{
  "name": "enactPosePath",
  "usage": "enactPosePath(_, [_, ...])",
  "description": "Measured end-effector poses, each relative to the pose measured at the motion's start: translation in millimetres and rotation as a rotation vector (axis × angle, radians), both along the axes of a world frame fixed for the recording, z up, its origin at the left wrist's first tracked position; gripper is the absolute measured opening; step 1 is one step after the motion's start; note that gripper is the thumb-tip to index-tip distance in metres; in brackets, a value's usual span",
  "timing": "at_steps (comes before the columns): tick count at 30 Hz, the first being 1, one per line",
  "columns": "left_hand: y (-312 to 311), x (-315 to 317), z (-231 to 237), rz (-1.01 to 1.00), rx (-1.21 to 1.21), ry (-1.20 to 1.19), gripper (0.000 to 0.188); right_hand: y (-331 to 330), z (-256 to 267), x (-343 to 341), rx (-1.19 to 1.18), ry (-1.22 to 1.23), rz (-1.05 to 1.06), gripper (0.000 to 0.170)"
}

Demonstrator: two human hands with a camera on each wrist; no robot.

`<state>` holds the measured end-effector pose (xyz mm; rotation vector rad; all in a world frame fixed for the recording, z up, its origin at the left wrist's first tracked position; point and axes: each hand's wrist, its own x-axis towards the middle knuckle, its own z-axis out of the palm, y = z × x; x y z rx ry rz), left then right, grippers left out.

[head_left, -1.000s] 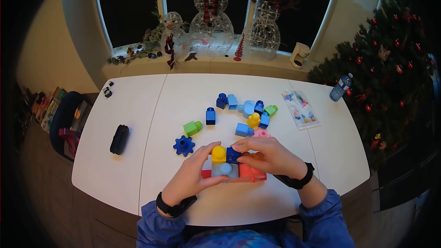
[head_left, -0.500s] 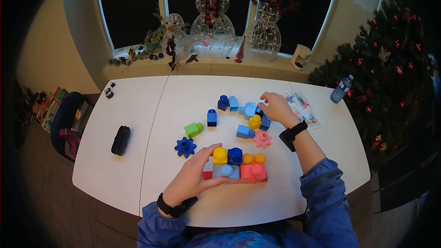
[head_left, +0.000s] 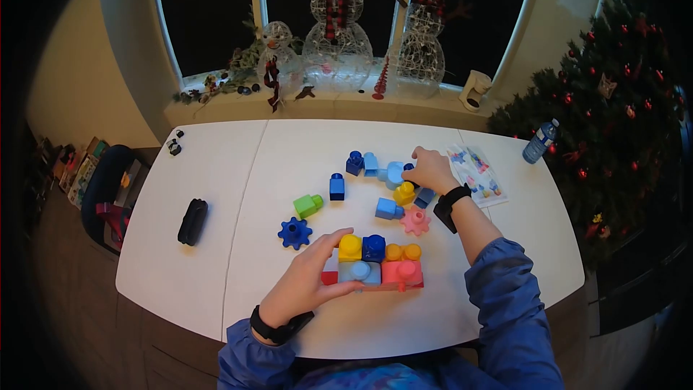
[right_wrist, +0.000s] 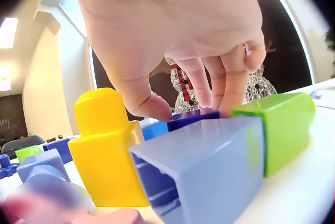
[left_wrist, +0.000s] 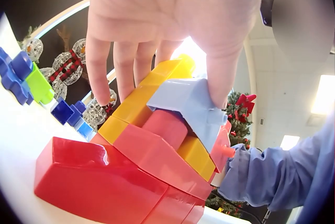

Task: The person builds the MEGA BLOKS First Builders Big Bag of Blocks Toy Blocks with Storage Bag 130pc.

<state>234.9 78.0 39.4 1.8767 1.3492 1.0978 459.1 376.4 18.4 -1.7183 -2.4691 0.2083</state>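
My left hand grips the near left of a built stack of toy building blocks, thumb and fingers spread across its light blue and yellow blocks. The stack has a red base, with coral, orange and dark blue blocks. Farther off, my right hand reaches into the loose blocks. In the right wrist view its thumb and fingers pinch a dark blue block, partly hidden behind a light blue block lying on its side. A yellow block stands beside them, and a green block lies close by.
Loose on the white table are a dark blue gear, a pink gear, a green block and several blue blocks. A picture sheet, a water bottle and a black case lie farther out.
My right hand has left the dark blue block on the stack and moved away to the loose blocks, where it lowers onto one. A light blue block there has turned. My left hand keeps its grip.
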Motion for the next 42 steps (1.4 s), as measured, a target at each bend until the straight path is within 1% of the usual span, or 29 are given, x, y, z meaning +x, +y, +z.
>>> enactPosePath(2, [-0.5, 0.7, 1.9, 0.004, -0.006, 0.003, 0.084, -9.7, 11.3, 5.3, 0.027, 0.060, 0.049, 0.062])
enactPosePath(5, [-0.7, 1.4, 3.8, 0.001, -0.014, 0.006, 0.084, -34.2, 36.4, 10.8, 0.033, 0.269, 0.077, 0.059])
enactPosePath(8, [-0.5, 1.1, 3.2, 0.001, -0.005, 0.005, 0.083, -73.1, 62.8, 16.8, 0.005, 0.567, 0.172, 0.054])
enactPosePath(11, [-0.6, 0.8, 2.9, 0.001, 0.000, 0.010, 0.083, -117.0, 80.4, 31.3, -0.032, 0.781, 0.437, 0.051])
enactPosePath(13, [0.2, 1.3, 3.0, 0.004, -0.002, 0.017, 0.084, -137.1, 74.9, 42.6, -0.143, 0.852, 0.554, 0.050])
enactPosePath(14, [0.3, 1.2, 2.9, 0.006, -0.004, 0.021, 0.084, -145.8, 74.0, 47.1, -0.160, 0.828, 0.599, 0.051])
enactPosePath(17, [0.1, 0.7, 1.0, 0.013, 0.006, 0.035, 0.085, -166.0, 71.9, 52.3, -0.226, 0.842, 0.634, 0.050])
enactPosePath(18, [0.1, 0.7, 0.3, 0.015, 0.012, 0.040, 0.085, -173.1, 75.6, 50.3, -0.217, 0.839, 0.628, 0.043])
enactPosePath(21, [0.5, 0.1, 0.7, 0.022, -0.056, 0.037, 0.090, -174.5, 65.9, 51.3, -0.020, 0.720, 0.797, 0.035])
enactPosePath(22, [0.5, 0.1, 1.4, 0.022, -0.061, 0.037, 0.090, -177.5, 67.3, 50.7, -0.035, 0.732, 0.776, 0.029])
enactPosePath(25, [0.1, 1.0, 2.2, 0.023, -0.051, 0.036, 0.088, -181.4, 67.0, 50.7, -0.079, 0.717, 0.716, 0.026])
enactPosePath(27, [0.2, 1.4, 1.7, 0.019, -0.010, 0.038, 0.084, -181.5, 67.0, 49.7, -0.067, 0.728, 0.724, 0.025])
enactPosePath(30, [0.4, 1.1, 1.1, 0.020, -0.010, 0.041, 0.084, -178.0, 67.1, 51.8, -0.090, 0.737, 0.770, 0.023])
enactPosePath(34, [0.4, 0.9, 2.0, 0.031, -0.069, 0.026, 0.090, -149.2, 61.8, 51.5, -0.061, 0.770, 0.782, 0.020])
enactPosePath(37, [-0.4, 0.7, -0.2, 0.025, -0.049, 0.037, 0.089, -108.1, 40.3, 43.5, 0.092, 0.622, 0.464, 0.023])
enactPosePath(40, [-0.9, 0.4, 0.8, 0.019, -0.025, 0.039, 0.086, -79.4, 13.8, 34.4, 0.078, 0.509, 0.268, 0.027])
enactPosePath(42, [-1.1, 0.6, 1.4, 0.016, -0.035, 0.029, 0.086, -72.4, 4.9, 27.2, 0.114, 0.324, 0.275, 0.028])
